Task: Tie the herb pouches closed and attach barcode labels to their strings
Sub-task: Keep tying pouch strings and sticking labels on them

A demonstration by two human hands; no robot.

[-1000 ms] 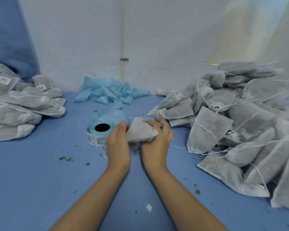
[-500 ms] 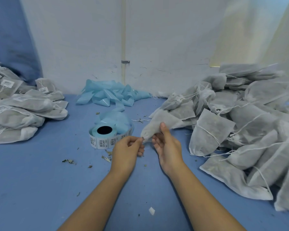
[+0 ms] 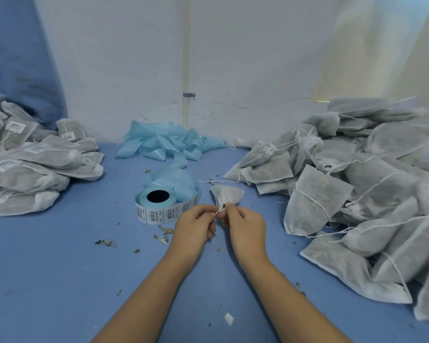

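Both hands meet at the middle of the blue table (image 3: 47, 280): the left hand (image 3: 196, 225) pinches the string end, its grip clamped tight, and the right hand (image 3: 245, 225) pinches the gathered neck of a small herb pouch (image 3: 229, 194) standing just past the fingers. Just left lies the label roll (image 3: 164, 206), its peeled backing (image 3: 169, 144) trailing to the far wall. Labelled pouches (image 3: 35, 159) crowd the left edge, untied pouches (image 3: 357, 194) the right, leaving bare table near and left of the forearms.
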